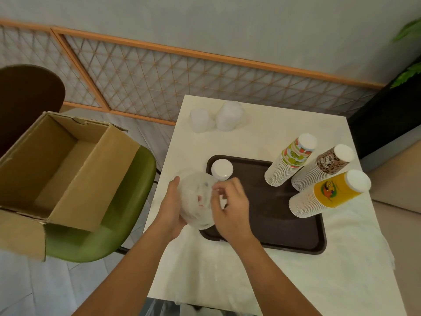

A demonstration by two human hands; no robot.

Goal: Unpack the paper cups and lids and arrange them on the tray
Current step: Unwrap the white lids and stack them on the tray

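Head view — left hand (pixel 170 201) grips a plastic-wrapped bundle (pixel 197 201), right hand (pixel 230 210) pinches its wrap — writing on cup stacks (pixel 325 192) unreadable.

My left hand (pixel 169 208) cradles a plastic-wrapped bundle (pixel 197 201) (contents blurred) over the near-left corner of the dark tray (pixel 268 215), while my right hand (pixel 230 208) pinches its wrapping. Three cup stacks (pixel 323 167) stand along the tray's right side, with a white lid stack (pixel 222 169) at its far left.

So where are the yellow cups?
In the head view, the yellow cup stack stands at the right of the dark tray, nearer the person than the leopard-print stack.
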